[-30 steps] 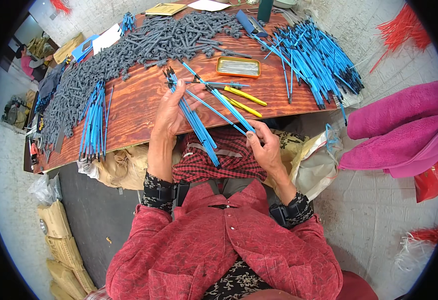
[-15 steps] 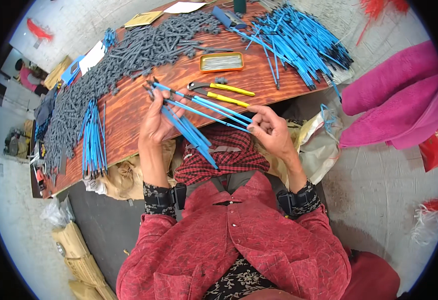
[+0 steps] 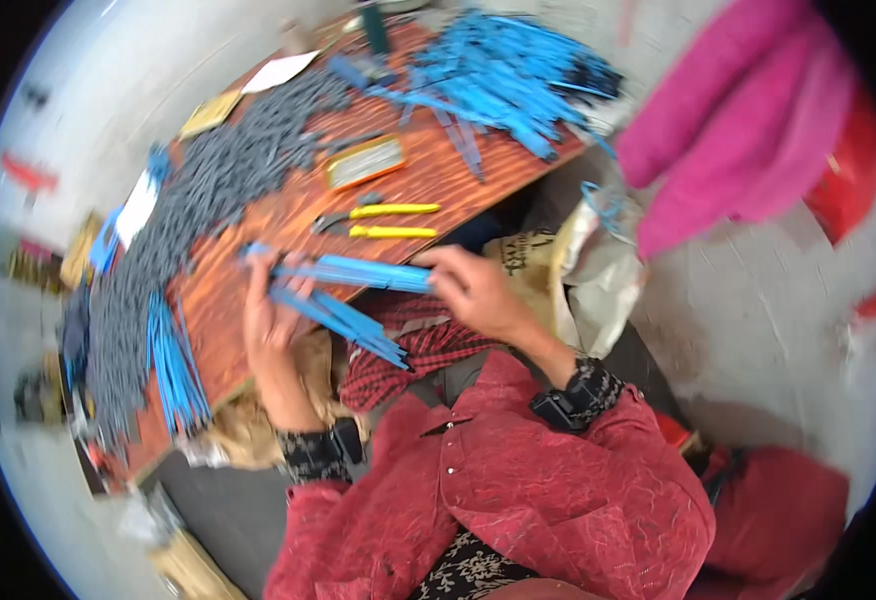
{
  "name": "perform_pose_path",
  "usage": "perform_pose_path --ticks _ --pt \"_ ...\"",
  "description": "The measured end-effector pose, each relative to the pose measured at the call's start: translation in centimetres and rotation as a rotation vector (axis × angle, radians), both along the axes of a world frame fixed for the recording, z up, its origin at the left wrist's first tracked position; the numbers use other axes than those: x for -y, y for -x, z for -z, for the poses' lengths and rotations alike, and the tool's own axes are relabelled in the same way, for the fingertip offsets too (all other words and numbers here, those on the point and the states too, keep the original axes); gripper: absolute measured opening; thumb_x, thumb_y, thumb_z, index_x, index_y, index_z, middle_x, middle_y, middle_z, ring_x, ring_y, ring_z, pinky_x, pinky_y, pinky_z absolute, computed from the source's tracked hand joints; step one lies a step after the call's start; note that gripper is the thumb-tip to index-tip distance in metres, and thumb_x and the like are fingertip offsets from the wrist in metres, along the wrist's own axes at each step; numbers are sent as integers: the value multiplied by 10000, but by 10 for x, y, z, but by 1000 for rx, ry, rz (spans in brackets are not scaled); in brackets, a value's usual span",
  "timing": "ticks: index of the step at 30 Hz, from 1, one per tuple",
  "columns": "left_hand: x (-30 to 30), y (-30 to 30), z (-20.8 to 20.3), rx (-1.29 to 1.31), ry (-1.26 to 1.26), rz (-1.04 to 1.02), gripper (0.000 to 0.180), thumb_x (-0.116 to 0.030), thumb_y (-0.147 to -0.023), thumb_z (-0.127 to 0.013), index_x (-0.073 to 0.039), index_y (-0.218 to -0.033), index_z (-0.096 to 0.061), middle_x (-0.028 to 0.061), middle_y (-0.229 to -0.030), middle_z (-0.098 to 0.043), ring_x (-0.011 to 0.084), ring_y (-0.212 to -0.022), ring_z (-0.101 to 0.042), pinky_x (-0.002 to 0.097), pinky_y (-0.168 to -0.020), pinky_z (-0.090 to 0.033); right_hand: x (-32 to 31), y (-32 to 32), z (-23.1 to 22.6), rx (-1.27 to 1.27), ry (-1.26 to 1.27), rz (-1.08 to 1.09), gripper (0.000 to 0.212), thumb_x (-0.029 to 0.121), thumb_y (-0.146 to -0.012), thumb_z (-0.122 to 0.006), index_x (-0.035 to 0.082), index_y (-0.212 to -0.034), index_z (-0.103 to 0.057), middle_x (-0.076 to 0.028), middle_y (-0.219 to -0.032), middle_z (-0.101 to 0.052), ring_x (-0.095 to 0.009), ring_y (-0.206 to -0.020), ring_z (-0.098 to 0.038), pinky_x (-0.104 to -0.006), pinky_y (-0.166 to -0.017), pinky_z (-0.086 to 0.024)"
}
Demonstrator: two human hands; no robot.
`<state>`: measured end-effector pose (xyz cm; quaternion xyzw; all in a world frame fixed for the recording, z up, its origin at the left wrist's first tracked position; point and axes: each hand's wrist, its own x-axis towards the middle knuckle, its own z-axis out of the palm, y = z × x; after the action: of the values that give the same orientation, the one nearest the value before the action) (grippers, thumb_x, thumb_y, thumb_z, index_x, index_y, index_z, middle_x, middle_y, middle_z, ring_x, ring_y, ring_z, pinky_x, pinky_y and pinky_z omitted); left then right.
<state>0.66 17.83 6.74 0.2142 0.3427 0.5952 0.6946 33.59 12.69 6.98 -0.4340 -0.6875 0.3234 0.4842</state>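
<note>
Left hand (image 3: 276, 318) at the near edge of the desk (image 3: 223, 302), loosely closed on blue rods (image 3: 323, 308); their left ends smear with blur. Lower bundle (image 3: 346, 332) slants down to the right, toward the worker. Upper rods (image 3: 373, 272) lie nearly level, dipping slightly rightward, long axis running hand to hand; can't count them from where I stand. Orange-rimmed tin (image 3: 370, 178) beyond, thin silvery pins (image 3: 366, 160) in it. Pliers (image 3: 395, 210) nearer, yellow handles pointing right. Right hand (image 3: 483, 295), half curled, pinches the upper rods' right ends and covers them. Farther off, blue rod pile (image 3: 498, 75), blurred. White sack (image 3: 603, 292) below desk level, blue strand (image 3: 603, 203) at its mouth; contents hidden.
</note>
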Motion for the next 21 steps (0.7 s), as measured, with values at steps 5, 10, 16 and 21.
perform_pose_path --ticks 5,10,16,21 --pt "9 -19 -24 233 -204 170 246 -337 -1045 -526 -107 -1081 -607 45 -1083 -633 264 -1076 -596 498 -1088 -431 16 22 65 -758 877 -536 324 269 -1019 -567 54 -1261 -549 21 -826 -551 -24 -590 -431 -186 -471 -331" --pt "6 -39 -37 476 -350 323 271 -283 -1080 -460 -55 -1189 -560 28 -855 -519 154 -805 -508 305 -764 -471 27 33 78 -605 896 -684 292 325 -994 -574 88 -1163 -597 12 -794 -561 -85 -526 -473 -254 -452 -378" --pt "-8 1 -6 246 -287 -38 323 -237 -1109 -372 -85 -1323 -559 -56 -570 -296 53 -462 -226 224 -413 -227 -88 -48 31 574 -356 350 203 274 -890 -665 72 -887 -654 -117 -882 -652 -324 -847 -654 -448 -713 -524" --pt "-17 -1 4 332 -299 24 332 -260 -1106 -382 -53 -1240 -604 -51 -579 -315 58 -475 -243 231 -417 -225 -174 -88 37 742 -266 506 250 328 -913 -635 79 -919 -624 -134 -859 -649 -360 -813 -649 -476 -680 -495"
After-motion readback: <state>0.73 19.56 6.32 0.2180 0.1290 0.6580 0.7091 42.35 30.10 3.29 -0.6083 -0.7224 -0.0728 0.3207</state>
